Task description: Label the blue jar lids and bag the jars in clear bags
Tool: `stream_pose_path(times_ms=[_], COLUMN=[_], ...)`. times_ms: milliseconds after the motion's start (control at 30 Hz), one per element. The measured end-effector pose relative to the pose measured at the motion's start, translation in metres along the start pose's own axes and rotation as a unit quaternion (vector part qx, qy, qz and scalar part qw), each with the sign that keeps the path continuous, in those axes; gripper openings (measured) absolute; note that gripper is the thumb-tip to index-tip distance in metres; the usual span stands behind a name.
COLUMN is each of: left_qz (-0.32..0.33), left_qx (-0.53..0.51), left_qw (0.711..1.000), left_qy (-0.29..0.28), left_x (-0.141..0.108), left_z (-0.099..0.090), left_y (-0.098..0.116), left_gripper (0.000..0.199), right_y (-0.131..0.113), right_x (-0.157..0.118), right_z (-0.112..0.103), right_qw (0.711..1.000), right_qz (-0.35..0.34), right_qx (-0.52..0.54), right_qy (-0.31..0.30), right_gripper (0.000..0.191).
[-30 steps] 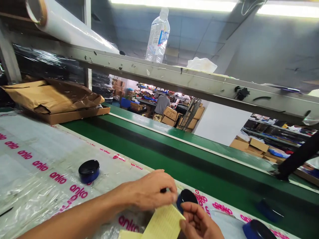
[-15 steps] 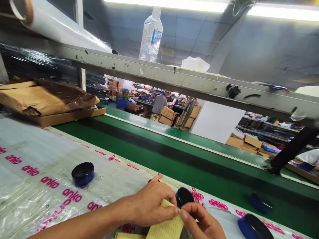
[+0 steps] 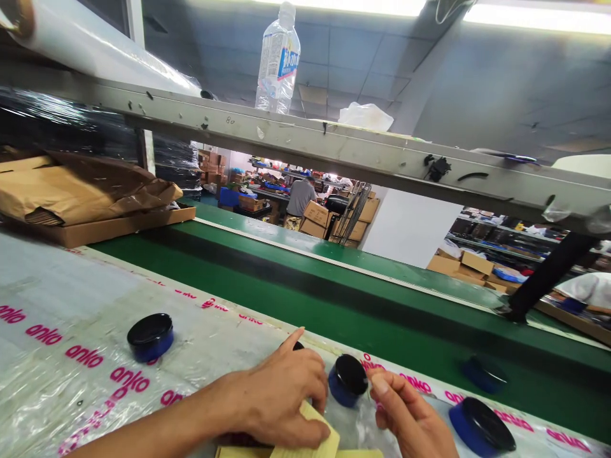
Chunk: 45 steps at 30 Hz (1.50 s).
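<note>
My left hand (image 3: pixel 284 397) rests over a yellow printed paper (image 3: pixel 310 439) at the bottom centre, its thumb pressing on the sheet and one finger stretched forward. To its right, my right hand (image 3: pixel 410 413) is pinched, thumb against fingers, apart from the paper; whether anything small is between the fingertips is unclear. A round blue jar with a black lid (image 3: pixel 348 380) stands between the hands. Another is mostly hidden behind my left hand. Similar jars sit at the left (image 3: pixel 150 337) and lower right (image 3: pixel 482 426).
Beyond the plastic-covered table (image 3: pixel 95 299) runs a green conveyor (image 3: pixel 267 286), carrying a blue jar (image 3: pixel 484 373). A metal beam (image 3: pixel 305 137) crosses above, holding a bottle (image 3: pixel 278 63). Brown paper (image 3: pixel 86 191) lies in a cardboard tray at left. A person in grey (image 3: pixel 300 196) is far back.
My right hand has moved away from the yellow paper, to the right. The paper now lies lower under my left hand. The view has shifted slightly.
</note>
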<state>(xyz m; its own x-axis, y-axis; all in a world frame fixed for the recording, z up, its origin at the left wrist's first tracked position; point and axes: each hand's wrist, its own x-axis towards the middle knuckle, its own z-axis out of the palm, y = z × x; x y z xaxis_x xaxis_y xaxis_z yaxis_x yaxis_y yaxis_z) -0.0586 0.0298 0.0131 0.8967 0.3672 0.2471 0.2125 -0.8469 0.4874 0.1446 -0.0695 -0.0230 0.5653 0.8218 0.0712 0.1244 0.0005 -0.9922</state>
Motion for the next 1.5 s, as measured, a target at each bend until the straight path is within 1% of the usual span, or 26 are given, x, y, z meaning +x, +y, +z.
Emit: stream_pose_path(times_ms=[100, 167, 267, 300, 367, 433, 500, 533, 567, 633, 700, 767, 800, 867, 900, 933, 967, 1033, 1100, 1133, 1167, 1267, 1300, 1367, 1433, 1500], left_qz=[0.047, 0.064, 0.060, 0.045, 0.002, -0.028, -0.030, -0.026, -0.021, -0.022, -0.037, -0.074, -0.095, -0.125, -0.123, -0.111, -0.093, -0.050, -0.025, -0.028, -0.041, -0.099, -0.105, -0.092, -0.061, -0.044], left_qx=[0.123, 0.179, 0.178, 0.162, 0.126, 0.102, 0.083, 0.076, 0.072, 0.082, 0.119, 0.184, 0.219, 0.264, 0.262, 0.240, 0.204, 0.125, 0.079, 0.077, 0.087, 0.160, 0.183, 0.204, 0.180, 0.131], left_qw=[0.991, 0.981, 0.980, 0.983, 0.989, 0.993, 0.996, 0.996, 0.995, 0.993, 0.990, 0.980, 0.971, 0.956, 0.956, 0.964, 0.974, 0.990, 0.991, 0.991, 0.991, 0.981, 0.977, 0.975, 0.982, 0.989], left_qy=[0.020, 0.031, 0.061, 0.072, 0.076, 0.048, -0.007, -0.036, -0.059, -0.078, -0.064, -0.031, -0.013, 0.023, 0.036, 0.036, 0.019, -0.049, -0.104, -0.108, -0.096, -0.034, -0.019, 0.000, -0.010, -0.042], left_x=[-0.002, -0.001, 0.004, 0.007, 0.016, 0.027, 0.038, 0.043, 0.048, 0.056, 0.062, 0.068, 0.070, 0.073, 0.073, 0.072, 0.071, 0.067, 0.064, 0.064, 0.064, 0.066, 0.067, 0.066, 0.062, 0.058], left_z=[0.005, 0.007, 0.007, 0.007, 0.006, 0.006, 0.006, 0.006, 0.006, 0.008, 0.011, 0.015, 0.017, 0.019, 0.019, 0.017, 0.015, 0.010, 0.007, 0.007, 0.007, 0.013, 0.015, 0.017, 0.015, 0.011], left_y=[-0.003, -0.002, 0.002, 0.004, 0.006, 0.007, 0.006, 0.006, 0.005, 0.003, 0.002, 0.004, 0.006, 0.009, 0.009, 0.009, 0.007, 0.002, -0.003, -0.004, -0.004, 0.001, 0.002, 0.001, -0.003, -0.009], left_gripper=[0.026, 0.033, 0.025, 0.026, 0.041, 0.060, 0.077, 0.083, 0.082, 0.071, 0.057, 0.045, 0.049, 0.063, 0.070, 0.078, 0.084, 0.095, 0.096, 0.095, 0.092, 0.072, 0.068, 0.063, 0.064, 0.074], right_y=[0.007, 0.011, 0.012, 0.011, 0.008, 0.006, 0.005, 0.005, 0.005, 0.006, 0.006, 0.007, 0.007, 0.008, 0.008, 0.008, 0.008, 0.008, 0.007, 0.007, 0.006, 0.006, 0.006, 0.008, 0.009, 0.011], right_x=[0.007, 0.010, 0.012, 0.012, 0.011, 0.011, 0.012, 0.012, 0.012, 0.013, 0.013, 0.013, 0.014, 0.015, 0.016, 0.017, 0.018, 0.019, 0.019, 0.019, 0.018, 0.017, 0.016, 0.016, 0.017, 0.017], right_z=[-0.008, -0.010, -0.008, -0.006, -0.002, 0.001, 0.001, 0.001, 0.001, 0.000, 0.001, 0.003, 0.004, 0.005, 0.004, 0.004, 0.003, 0.000, -0.001, -0.001, 0.000, 0.002, 0.003, 0.005, 0.006, 0.006], right_qw=[1.000, 0.999, 0.999, 0.998, 0.995, 0.993, 0.993, 0.993, 0.993, 0.992, 0.991, 0.992, 0.992, 0.993, 0.993, 0.993, 0.993, 0.994, 0.994, 0.993, 0.992, 0.988, 0.987, 0.986, 0.984, 0.984], right_qz=[0.023, 0.034, 0.036, 0.034, 0.031, 0.023, 0.018, 0.016, 0.014, 0.010, 0.005, -0.002, -0.007, -0.017, -0.020, -0.020, -0.018, -0.009, -0.005, -0.004, -0.004, 0.010, 0.017, 0.027, 0.028, 0.029], right_qx=[0.005, 0.009, 0.039, 0.057, 0.095, 0.116, 0.121, 0.120, 0.120, 0.126, 0.129, 0.121, 0.116, 0.108, 0.104, 0.102, 0.101, 0.098, 0.106, 0.111, 0.119, 0.140, 0.147, 0.159, 0.168, 0.172], right_qy=[0.007, 0.007, 0.006, 0.006, 0.001, 0.004, 0.006, 0.007, 0.008, 0.014, 0.027, 0.042, 0.048, 0.055, 0.058, 0.061, 0.064, 0.054, 0.041, 0.040, 0.043, 0.058, 0.056, 0.049, 0.043, 0.035], right_gripper=[0.052, 0.054, 0.053, 0.052, 0.049, 0.046, 0.044, 0.044, 0.044, 0.042, 0.039, 0.039, 0.039, 0.041, 0.041, 0.041, 0.041, 0.043, 0.043, 0.043, 0.043, 0.041, 0.041, 0.042, 0.042, 0.043])
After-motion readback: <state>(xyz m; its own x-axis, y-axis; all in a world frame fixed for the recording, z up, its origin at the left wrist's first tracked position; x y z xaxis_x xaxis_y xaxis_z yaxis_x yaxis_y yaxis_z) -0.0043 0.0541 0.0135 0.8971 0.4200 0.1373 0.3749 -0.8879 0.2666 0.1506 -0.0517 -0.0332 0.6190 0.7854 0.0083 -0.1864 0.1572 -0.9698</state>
